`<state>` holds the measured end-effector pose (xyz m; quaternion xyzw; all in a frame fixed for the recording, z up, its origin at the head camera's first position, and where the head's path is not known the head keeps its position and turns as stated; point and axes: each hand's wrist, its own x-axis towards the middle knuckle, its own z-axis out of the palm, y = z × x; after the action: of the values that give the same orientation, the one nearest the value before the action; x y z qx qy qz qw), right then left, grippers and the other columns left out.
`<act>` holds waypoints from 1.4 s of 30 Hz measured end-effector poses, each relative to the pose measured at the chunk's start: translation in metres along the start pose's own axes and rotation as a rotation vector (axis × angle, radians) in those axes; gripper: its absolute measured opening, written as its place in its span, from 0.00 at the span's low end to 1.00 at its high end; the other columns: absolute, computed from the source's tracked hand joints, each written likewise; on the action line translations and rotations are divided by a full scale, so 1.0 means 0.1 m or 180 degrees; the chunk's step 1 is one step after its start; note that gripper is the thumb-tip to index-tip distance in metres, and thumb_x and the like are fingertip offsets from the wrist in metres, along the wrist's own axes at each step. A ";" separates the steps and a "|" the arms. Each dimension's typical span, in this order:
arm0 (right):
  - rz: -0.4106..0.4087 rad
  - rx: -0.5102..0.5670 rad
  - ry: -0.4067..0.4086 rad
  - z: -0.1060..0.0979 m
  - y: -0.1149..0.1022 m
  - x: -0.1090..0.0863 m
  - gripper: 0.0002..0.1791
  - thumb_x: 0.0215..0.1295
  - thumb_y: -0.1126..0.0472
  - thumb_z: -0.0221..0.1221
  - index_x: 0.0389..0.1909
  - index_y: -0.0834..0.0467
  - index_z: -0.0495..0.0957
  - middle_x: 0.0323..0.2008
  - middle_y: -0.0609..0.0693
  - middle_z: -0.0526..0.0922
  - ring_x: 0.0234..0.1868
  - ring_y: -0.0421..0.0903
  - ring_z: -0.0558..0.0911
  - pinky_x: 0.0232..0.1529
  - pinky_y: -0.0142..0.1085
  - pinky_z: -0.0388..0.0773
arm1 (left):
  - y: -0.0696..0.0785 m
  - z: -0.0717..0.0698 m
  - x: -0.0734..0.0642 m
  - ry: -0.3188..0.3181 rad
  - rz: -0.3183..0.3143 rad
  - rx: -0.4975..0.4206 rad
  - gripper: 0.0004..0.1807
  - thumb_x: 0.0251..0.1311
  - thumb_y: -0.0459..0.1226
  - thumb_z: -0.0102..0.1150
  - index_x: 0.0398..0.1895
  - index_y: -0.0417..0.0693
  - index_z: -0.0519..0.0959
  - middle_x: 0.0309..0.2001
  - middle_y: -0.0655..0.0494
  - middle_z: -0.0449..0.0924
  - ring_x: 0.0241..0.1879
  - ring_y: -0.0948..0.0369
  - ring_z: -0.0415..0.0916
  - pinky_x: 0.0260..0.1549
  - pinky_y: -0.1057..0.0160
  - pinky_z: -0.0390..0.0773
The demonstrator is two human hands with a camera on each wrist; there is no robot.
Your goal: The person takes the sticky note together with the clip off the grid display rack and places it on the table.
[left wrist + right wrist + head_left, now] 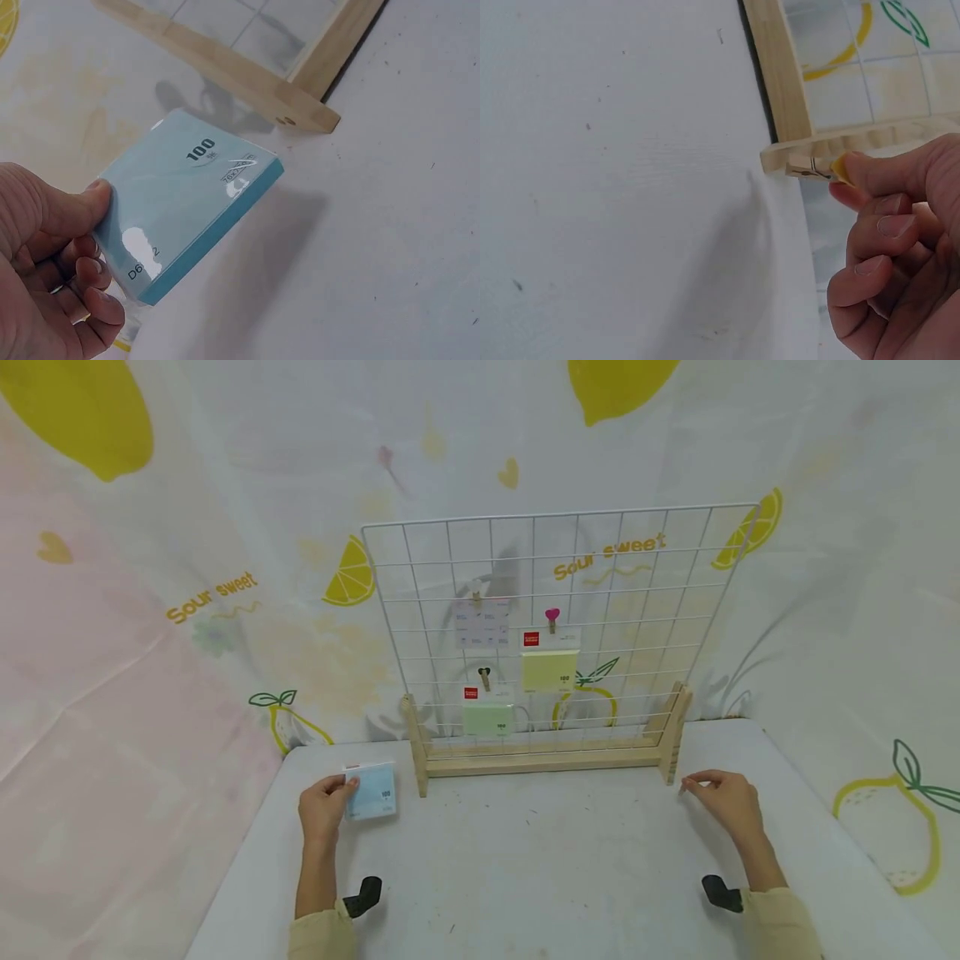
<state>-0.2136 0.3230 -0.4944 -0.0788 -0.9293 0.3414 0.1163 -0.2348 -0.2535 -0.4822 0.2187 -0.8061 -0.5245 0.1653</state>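
i view one white surface (555,868), flecked with small dark marks, set against a printed fabric backdrop (225,493). the fabric carries lemons, hearts and "sour sweet" lettering; it turns pink at the far left.

at the rear of the surface stands a white wire grid (555,516), held in a wooden stand (540,765). three items hang on the grid by clips: a pale printed sheet (482,624) at upper left, a yellow note pad (550,671) to its right, and a green note pad (487,720) below the sheet.

left side: i read the fingers of the left hand (324,806) as grasping a blue note pad (370,793) by its edge. the pad is tilted, near the left foot of the stand, its shadow falling on the surface.

right side: i read the fingers of the right hand (723,802) as pinching a small wooden clip (810,167) by its yellow end, near the right foot of the stand.
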 end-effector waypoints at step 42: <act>0.0606 -0.0298 -0.0108 0.10 0.16 -0.03 0.17 0.64 0.56 0.59 0.41 0.69 0.82 0.29 0.59 0.81 0.25 0.51 0.73 0.19 0.39 0.65 | -0.23 0.12 0.01 0.0068 0.0173 0.1130 0.16 0.56 0.36 0.65 0.38 0.27 0.83 0.37 0.35 0.83 0.39 0.40 0.78 0.36 0.47 0.72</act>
<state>-0.2123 0.3281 -0.5127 -0.1662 -0.9344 0.3085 0.0639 -0.2375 -0.2524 -0.5079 0.2281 -0.8898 -0.3670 0.1467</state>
